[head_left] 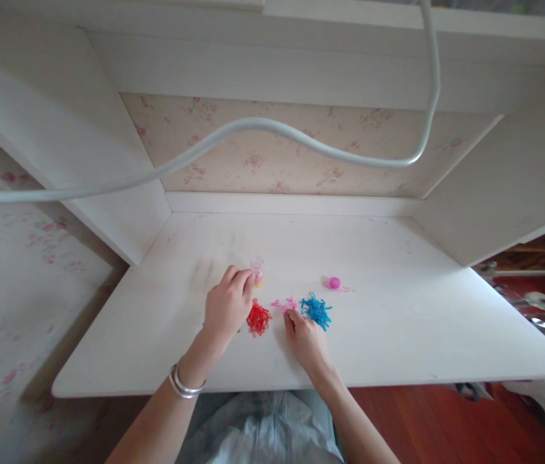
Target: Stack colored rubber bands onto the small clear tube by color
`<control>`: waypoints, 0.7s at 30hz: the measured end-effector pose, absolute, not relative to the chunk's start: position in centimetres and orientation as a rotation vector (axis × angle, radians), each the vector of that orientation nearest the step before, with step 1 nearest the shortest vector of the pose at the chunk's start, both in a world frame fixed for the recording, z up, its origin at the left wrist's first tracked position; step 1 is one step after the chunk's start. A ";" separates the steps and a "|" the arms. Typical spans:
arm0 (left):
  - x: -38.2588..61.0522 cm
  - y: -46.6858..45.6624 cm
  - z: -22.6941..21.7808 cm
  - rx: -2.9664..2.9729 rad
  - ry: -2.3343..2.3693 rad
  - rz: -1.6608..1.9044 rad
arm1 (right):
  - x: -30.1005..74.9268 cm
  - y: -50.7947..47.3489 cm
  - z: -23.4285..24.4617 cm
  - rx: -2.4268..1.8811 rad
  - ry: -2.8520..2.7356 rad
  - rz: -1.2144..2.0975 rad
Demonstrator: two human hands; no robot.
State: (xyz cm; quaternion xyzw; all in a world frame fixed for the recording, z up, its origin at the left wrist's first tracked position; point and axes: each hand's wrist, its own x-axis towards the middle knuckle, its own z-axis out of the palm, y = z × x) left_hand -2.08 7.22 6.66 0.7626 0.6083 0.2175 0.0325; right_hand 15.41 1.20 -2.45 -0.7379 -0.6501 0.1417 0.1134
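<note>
My left hand point(228, 304) is closed in a pinch at the side of a small clear jar point(258, 264) with pink and yellow pieces inside; anything between the fingertips is too small to make out. Just right of that hand lies a pile of red loops point(258, 318) that look like rubber bands. My right hand point(307, 336) rests low over the desk, fingers curled together at the near edge of a few pink bands point(289, 303). What its fingertips hold is hidden. Beside it, a pile of blue bands point(317, 310) lies to the right.
A round pink piece point(334, 283) lies on the white desk point(398, 322), right of and beyond the piles. A thick white cable point(272, 124) crosses the view above the desk. White side panels point(489, 167) and a flowered back wall point(253, 154) enclose the desk.
</note>
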 end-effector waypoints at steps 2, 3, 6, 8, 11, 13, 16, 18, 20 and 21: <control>-1.8 6.3 5.5 2.358 1.810 0.571 | 15.9 1.2 -2.3 -2.059 -1.793 0.475; -1.6 5.8 4.8 2.368 1.777 0.497 | 16.2 1.2 -2.1 -2.006 -1.725 0.507; -0.6 5.1 2.7 2.411 1.673 0.290 | 17.0 1.5 -1.5 -1.878 -1.520 0.630; 0.3 5.0 1.6 2.436 1.638 0.222 | 17.4 1.9 -0.9 -1.797 -1.391 0.743; 1.4 5.4 0.5 2.444 1.658 0.164 | 17.7 2.7 0.1 -1.663 -1.193 0.908; 1.8 5.7 0.1 2.427 1.690 0.137 | 17.7 3.3 0.9 -1.573 -1.081 0.986; 2.1 6.0 -0.1 2.408 1.721 0.134 | 17.2 4.6 2.5 -1.488 -1.034 1.026; 2.1 6.0 -0.1 2.420 1.719 0.128 | 16.6 5.8 3.6 -1.463 -1.075 1.010; 2.0 6.0 0.0 2.442 1.710 0.116 | 15.7 7.1 4.7 -1.443 -1.137 0.988; 1.9 6.0 0.0 2.450 1.713 0.114 | 15.2 7.7 5.1 -1.427 -1.170 0.984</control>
